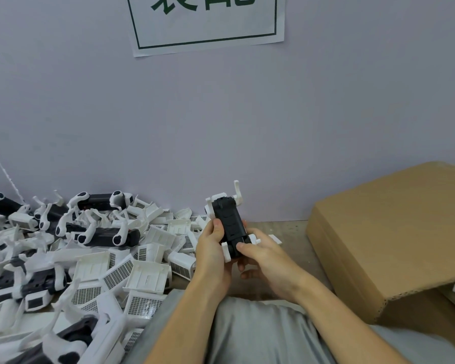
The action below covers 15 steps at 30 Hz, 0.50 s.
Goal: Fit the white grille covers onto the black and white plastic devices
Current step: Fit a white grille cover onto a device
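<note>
Above the lap, black and white device (228, 224) gripped upright: left hand (212, 248) curled round its left side, right hand (263, 254) pinching its lower end. Left on table: heaped white grille covers (132, 271) and devices; right: cardboard box (394, 232).

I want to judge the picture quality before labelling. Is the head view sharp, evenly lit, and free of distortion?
Head view: lighting is soft and even, with no glare and only faint shadows; the device held by the left hand and right hand is fairly sharp; the pile of grille covers blurs toward the lower left corner; the wide angle bends the cardboard box edges and the wall sign, cut off at the top.
</note>
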Available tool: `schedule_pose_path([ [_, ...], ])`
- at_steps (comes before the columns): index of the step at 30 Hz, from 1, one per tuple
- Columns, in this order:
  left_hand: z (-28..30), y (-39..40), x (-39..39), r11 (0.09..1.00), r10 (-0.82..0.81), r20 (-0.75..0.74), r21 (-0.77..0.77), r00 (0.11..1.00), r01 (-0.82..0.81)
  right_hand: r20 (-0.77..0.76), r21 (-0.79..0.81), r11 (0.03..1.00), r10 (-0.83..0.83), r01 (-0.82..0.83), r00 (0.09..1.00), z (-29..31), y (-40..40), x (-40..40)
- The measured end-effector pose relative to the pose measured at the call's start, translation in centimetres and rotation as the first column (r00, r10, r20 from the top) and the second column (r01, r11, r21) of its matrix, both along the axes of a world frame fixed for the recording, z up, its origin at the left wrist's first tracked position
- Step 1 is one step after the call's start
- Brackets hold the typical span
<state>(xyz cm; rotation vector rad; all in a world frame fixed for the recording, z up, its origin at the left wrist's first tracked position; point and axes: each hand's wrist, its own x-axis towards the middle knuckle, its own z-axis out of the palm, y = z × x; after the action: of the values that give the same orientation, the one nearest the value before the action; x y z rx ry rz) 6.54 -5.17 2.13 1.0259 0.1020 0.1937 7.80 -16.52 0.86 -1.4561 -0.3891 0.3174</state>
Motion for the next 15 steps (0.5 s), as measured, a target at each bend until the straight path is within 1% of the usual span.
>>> schedule_pose_path([
  [4, 0.1, 0.1, 0.0, 1.000, 0.003, 0.009, -0.025, 1.000, -0.003, -0.022, 0.008, 1.000, 0.009, -0.009, 1.000, 0.3, 0.0, -0.1],
  [7, 0.1, -0.1, 0.0, 1.000, 0.004, 0.022, 0.006, 1.000, -0.004, -0.017, -0.036, 0.998, -0.046, 0.045, 0.999, 0.3, 0.0, -0.1],
  [10, 0.3, -0.1, 0.0, 0.999, -0.009, 0.054, 0.052, 0.998, 0.006, -0.005, -0.027, 0.995, -0.096, 0.096, 0.995, 0.3, 0.1, 0.0],
  [12, 0.6, 0.1, -0.1, 0.998, -0.016, 0.053, 0.064, 0.998, 0.013, -0.022, 0.006, 0.998, -0.070, 0.070, 0.997, 0.4, 0.1, -0.1],
  [13, 1.0, 0.3, -0.2, 0.999, -0.013, 0.046, 0.052, 0.999, 0.010, -0.041, 0.039, 0.999, -0.027, 0.029, 0.999, 0.4, 0.0, -0.2],
  [15, 2.3, 0.9, -0.4, 1.000, 0.007, 0.051, -0.026, 0.999, -0.005, -0.069, 0.127, 0.991, 0.055, -0.046, 0.996, 0.6, -0.1, -0.3],
])
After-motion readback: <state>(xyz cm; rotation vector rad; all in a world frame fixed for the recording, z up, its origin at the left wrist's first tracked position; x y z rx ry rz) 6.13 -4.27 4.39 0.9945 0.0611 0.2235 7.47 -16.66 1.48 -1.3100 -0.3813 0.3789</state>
